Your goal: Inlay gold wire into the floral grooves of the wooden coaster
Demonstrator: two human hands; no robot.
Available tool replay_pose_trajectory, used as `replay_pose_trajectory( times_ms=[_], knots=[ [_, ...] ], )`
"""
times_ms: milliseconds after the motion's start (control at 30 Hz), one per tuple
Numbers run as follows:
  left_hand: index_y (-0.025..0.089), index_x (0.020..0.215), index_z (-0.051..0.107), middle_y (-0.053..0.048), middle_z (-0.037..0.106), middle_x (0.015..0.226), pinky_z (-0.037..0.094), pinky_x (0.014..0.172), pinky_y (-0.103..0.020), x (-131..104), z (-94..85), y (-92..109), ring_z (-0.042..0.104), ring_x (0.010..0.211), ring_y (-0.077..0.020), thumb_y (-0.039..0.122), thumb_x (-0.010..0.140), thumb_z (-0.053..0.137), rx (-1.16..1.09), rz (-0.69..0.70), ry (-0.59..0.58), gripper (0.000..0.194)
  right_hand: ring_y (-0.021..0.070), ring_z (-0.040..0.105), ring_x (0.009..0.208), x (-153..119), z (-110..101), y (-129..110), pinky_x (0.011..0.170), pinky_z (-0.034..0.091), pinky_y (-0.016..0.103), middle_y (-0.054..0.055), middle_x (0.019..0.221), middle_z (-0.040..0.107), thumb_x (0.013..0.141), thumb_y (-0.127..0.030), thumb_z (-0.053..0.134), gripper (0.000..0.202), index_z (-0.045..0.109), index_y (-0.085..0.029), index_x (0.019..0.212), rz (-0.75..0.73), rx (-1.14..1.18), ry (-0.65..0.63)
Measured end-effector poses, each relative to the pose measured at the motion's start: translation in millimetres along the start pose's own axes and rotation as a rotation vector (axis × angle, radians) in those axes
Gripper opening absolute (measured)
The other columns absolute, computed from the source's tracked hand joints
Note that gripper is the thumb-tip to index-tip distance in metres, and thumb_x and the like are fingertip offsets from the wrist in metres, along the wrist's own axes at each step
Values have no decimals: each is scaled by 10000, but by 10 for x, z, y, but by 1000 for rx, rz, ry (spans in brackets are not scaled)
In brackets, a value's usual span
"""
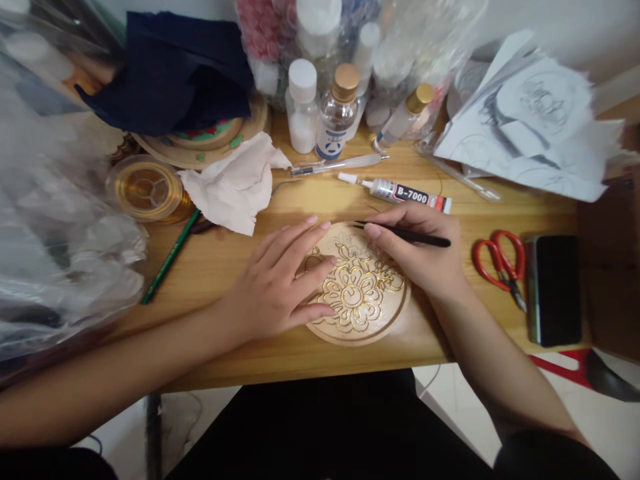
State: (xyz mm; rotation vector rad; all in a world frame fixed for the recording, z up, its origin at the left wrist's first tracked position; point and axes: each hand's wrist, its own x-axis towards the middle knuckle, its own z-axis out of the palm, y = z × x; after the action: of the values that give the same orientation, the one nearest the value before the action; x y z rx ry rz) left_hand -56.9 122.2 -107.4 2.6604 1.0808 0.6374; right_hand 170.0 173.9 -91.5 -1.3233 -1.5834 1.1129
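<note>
A round wooden disc with a raised rim lies at the table's front edge. Gold wire outlines on it form a large flower with smaller curls, and faint drawn lines show near its far edge. My left hand rests with fingers spread over the disc's left side, steadying nothing between them. Slim black tweezers are pinched in my right hand, their tips pointing left over the disc's far edge. Whether the tips grip any wire is too small to tell.
Beyond the disc lie a B-7000 glue tube, a pen and several bottles. To the left are a wire spool, a green pencil and crumpled paper. Red-handled pliers and a phone are on the right.
</note>
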Motion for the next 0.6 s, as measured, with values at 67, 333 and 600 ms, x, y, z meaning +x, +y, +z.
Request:
replay_pose_trajectory(
  times_ms=[67, 333, 600],
  knots=[
    [160, 1208, 594, -211, 427, 1456, 396, 1089, -540, 6, -9, 2, 376, 1394, -357, 507, 931, 511, 8, -3, -10, 452, 111, 617, 593, -1, -3, 2, 570, 519, 262, -12, 675, 704, 754, -258, 750, 73, 702, -206, 736, 7, -2, 0],
    [155, 1251, 552, -210, 423, 1464, 384, 1098, -542, -3, 24, -14, 359, 1407, -343, 516, 948, 467, -48, -21, 16, 479, 106, 603, 577, -2, -1, 4, 566, 512, 266, -16, 656, 683, 758, -273, 747, 94, 690, -201, 735, 27, 31, -9],
    [140, 1170, 623, -211, 412, 1474, 375, 1100, -563, 12, 9, -30, 347, 1406, -368, 438, 926, 548, -100, -14, 4, 393, 100, 605, 584, 0, -2, 6, 585, 514, 261, -13, 667, 691, 754, -236, 742, 63, 697, -198, 733, 13, 34, -4]
  ],
)
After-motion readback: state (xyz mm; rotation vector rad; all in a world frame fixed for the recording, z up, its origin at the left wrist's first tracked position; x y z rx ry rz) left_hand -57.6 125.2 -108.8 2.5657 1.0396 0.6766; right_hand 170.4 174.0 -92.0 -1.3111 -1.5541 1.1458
